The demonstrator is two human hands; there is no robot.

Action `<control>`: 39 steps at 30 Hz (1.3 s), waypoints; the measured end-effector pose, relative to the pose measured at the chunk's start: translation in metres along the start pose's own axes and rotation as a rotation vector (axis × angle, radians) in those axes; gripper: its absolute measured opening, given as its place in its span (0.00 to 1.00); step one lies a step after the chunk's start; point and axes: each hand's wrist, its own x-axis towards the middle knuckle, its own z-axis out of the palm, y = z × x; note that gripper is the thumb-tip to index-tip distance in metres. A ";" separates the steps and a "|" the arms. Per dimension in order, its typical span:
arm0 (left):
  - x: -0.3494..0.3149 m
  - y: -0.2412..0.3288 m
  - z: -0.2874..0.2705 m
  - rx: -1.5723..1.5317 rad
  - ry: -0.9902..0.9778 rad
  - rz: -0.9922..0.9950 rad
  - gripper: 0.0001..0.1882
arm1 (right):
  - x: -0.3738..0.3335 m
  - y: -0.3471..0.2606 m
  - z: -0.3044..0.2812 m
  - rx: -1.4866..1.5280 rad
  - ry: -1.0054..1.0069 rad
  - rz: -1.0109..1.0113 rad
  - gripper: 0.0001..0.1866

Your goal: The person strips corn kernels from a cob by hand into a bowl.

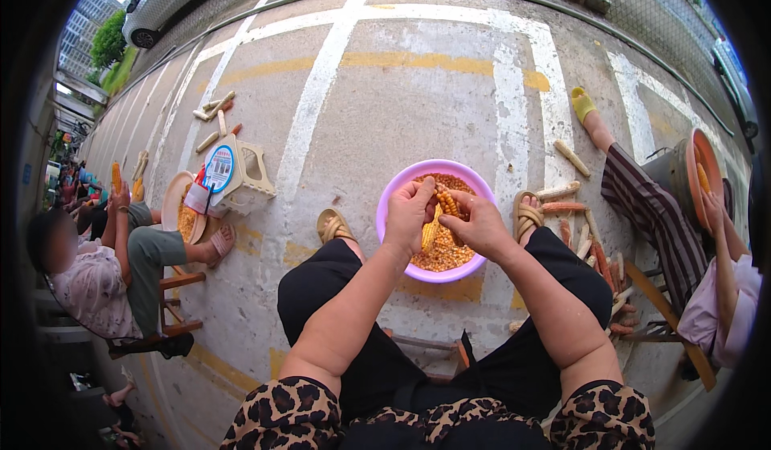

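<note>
Over a pink-purple basin (438,165), my left hand (405,215) is closed around a yellow corn cob (431,235), its thumb and fingertips pinched near the top. My right hand (479,227) is closed on the same corn from the other side, thumb pressed against the kernels. Part of the corn is hidden by the fingers, so whether it is one cob or two pieces is unclear. Loose orange-yellow kernels (442,262) cover the inside of the basin, which stands on the ground between my sandalled feet.
Stripped cobs (572,158) lie scattered right of my right foot. A beige plastic stool (255,178) stands at the left. One seated person (92,293) holds corn at the left; another (727,305), at the right, reaches into an orange basin (697,149). Chain-link fence runs across the back.
</note>
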 end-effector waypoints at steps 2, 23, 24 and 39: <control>0.001 -0.003 -0.001 0.034 -0.009 0.033 0.09 | 0.001 0.000 -0.001 0.127 -0.026 0.021 0.21; -0.002 -0.005 0.001 -0.037 -0.052 0.022 0.07 | 0.005 -0.018 -0.012 0.119 -0.148 0.168 0.17; -0.002 -0.006 0.001 0.024 -0.057 0.064 0.07 | 0.006 -0.011 -0.010 0.058 -0.147 0.125 0.17; 0.001 -0.031 -0.002 0.460 0.102 0.353 0.03 | -0.001 -0.002 0.009 -0.219 0.084 -0.048 0.21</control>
